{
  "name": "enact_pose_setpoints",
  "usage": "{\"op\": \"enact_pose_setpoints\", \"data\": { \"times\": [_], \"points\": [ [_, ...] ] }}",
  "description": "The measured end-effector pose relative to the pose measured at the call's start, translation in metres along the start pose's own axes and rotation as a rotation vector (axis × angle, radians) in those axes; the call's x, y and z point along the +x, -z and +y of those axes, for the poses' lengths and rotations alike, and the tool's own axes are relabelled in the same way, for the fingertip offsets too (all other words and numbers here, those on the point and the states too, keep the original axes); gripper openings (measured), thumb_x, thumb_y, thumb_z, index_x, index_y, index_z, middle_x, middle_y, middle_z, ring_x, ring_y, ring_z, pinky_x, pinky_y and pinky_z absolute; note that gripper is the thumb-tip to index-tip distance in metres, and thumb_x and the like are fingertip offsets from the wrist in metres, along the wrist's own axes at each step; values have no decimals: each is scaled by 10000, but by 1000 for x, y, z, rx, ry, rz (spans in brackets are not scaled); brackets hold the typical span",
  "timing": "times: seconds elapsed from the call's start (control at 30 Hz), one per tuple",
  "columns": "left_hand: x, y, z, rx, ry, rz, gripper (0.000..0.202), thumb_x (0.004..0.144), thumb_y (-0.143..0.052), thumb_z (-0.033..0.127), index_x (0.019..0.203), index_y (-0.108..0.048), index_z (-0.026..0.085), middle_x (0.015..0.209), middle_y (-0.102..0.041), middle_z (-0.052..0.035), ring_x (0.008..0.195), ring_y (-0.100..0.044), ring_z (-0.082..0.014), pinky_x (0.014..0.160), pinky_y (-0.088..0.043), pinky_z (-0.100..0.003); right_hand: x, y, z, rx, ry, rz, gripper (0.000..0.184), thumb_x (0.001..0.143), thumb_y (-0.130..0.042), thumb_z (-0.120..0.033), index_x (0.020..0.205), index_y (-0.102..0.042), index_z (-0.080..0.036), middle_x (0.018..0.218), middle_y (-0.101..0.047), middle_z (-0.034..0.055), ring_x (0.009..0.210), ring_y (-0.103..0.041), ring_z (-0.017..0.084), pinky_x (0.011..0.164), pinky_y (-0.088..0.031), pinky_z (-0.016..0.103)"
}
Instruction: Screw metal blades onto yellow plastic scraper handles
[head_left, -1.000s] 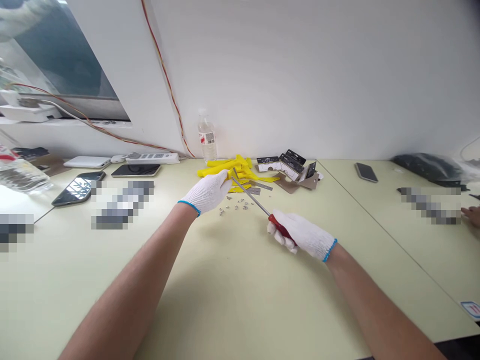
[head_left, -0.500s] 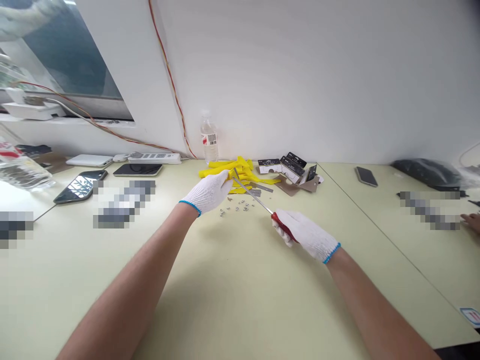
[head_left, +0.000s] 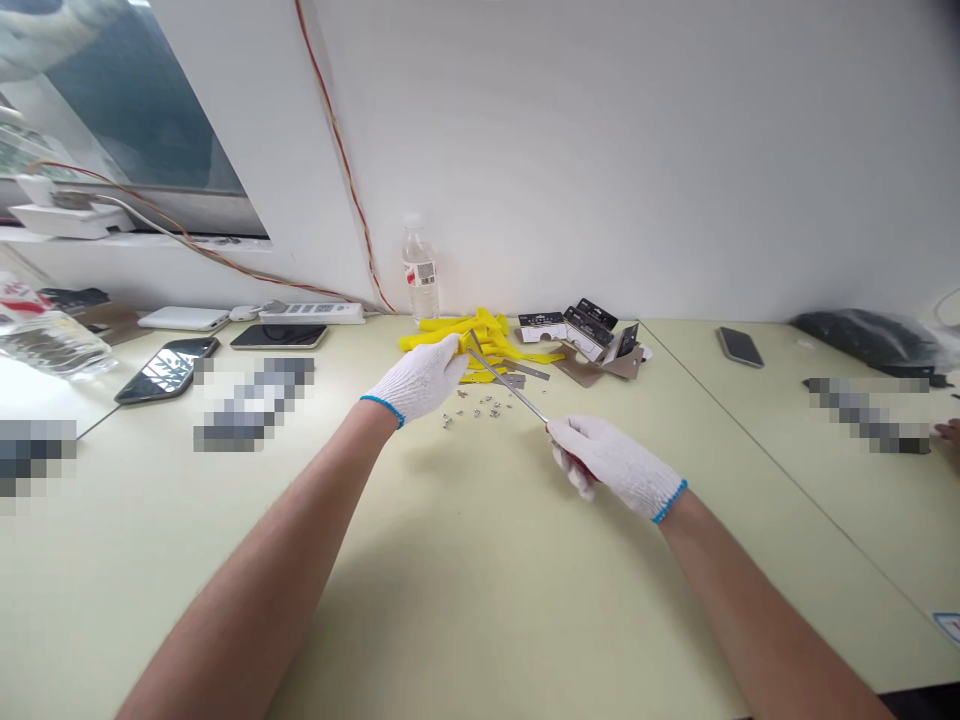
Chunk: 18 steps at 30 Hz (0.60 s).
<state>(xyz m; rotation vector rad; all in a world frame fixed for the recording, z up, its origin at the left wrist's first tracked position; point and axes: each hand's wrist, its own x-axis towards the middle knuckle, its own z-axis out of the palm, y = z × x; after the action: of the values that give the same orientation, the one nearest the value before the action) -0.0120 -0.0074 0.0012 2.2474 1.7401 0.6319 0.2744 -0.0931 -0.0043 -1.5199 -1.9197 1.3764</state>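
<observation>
My right hand, in a white knitted glove, is closed round the red handle of a screwdriver. Its long metal shaft points up and left, with the tip at a yellow-handled tool with a grey metal blade. That tool is gripped by my gloved left hand, whose fingers hide most of it. Behind and beside that hand lies a pile of yellow plastic handles. Flat grey metal blades rest at its right side. Several small screws are scattered on the table in front.
Opened black-and-white card boxes lie right of the pile. A water bottle stands by the wall. Phones and a power strip are at left; another phone and a black bag are at right. Another person's hand shows at the edge.
My right hand has turned slightly on the screwdriver, so less of the red handle shows. The tip stays at the yellow-handled tool in my left hand. The whole view has shifted a little.
</observation>
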Motion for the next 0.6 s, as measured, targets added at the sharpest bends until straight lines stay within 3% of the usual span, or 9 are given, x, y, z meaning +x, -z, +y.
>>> {"op": "enact_pose_setpoints", "data": {
  "times": [0.1,0.2,0.27,0.37,0.43,0.5,0.57,0.6],
  "points": [
    [0,0,0,-1,-22,4,197,1013,-400,313,837,-359,235,735,-518,-8,625,-436,-170,620,-311,-302,-5,5,-3,-33,-42,-40,650,982,-335,-752,1123,-692,-228,787,-652,119,563,-582,60,499,-397,137],
    [0,-1,-1,3,-35,20,197,1003,-402,288,828,-330,234,720,-492,-2,623,-415,-164,618,-294,-300,-3,6,-1,-44,-19,-15,689,993,-237,-725,1140,-705,-242,797,-654,133,638,-631,65,533,-420,139],
    [1,-1,-2,-12,-22,19,199,1007,-393,289,825,-332,233,709,-487,2,613,-409,-160,612,-284,-299,5,-2,4,-72,13,35,640,998,-297,-714,1133,-694,-229,819,-661,132,643,-630,67,557,-456,145],
    [1,-1,-4,-14,-21,19,195,1010,-386,284,826,-347,231,704,-485,1,604,-407,-158,607,-273,-302,16,-18,12,-131,28,109,593,988,-423,-726,1118,-665,-201,818,-666,114,528,-549,53,473,-408,159],
    [1,-2,-4,14,-47,27,176,998,-397,250,829,-355,228,711,-486,-6,608,-406,-159,612,-268,-304,10,-5,23,-167,126,92,584,996,-421,-728,1076,-689,-216,786,-664,107,509,-541,48,438,-359,151],
    [1,-2,-3,57,-69,25,160,984,-407,212,830,-363,226,731,-498,-17,614,-402,-160,616,-266,-306,-14,51,46,-203,292,53,581,995,-421,-733,947,-723,-238,664,-618,96,531,-570,43,430,-325,129],
    [0,-1,-2,75,-62,16,156,979,-409,196,831,-370,225,747,-515,-24,616,-404,-162,618,-268,-306,-51,150,87,-232,386,112,631,946,-491,-767,706,-658,-208,451,-438,70,440,-491,34,369,-185,138],
    [0,-1,-1,65,-48,10,159,983,-408,201,830,-370,225,743,-519,-22,614,-407,-162,618,-269,-305,-72,208,114,-314,549,158,611,934,-566,-729,655,-627,-189,408,-377,37,398,-440,25,355,-141,138]
  ]
}}
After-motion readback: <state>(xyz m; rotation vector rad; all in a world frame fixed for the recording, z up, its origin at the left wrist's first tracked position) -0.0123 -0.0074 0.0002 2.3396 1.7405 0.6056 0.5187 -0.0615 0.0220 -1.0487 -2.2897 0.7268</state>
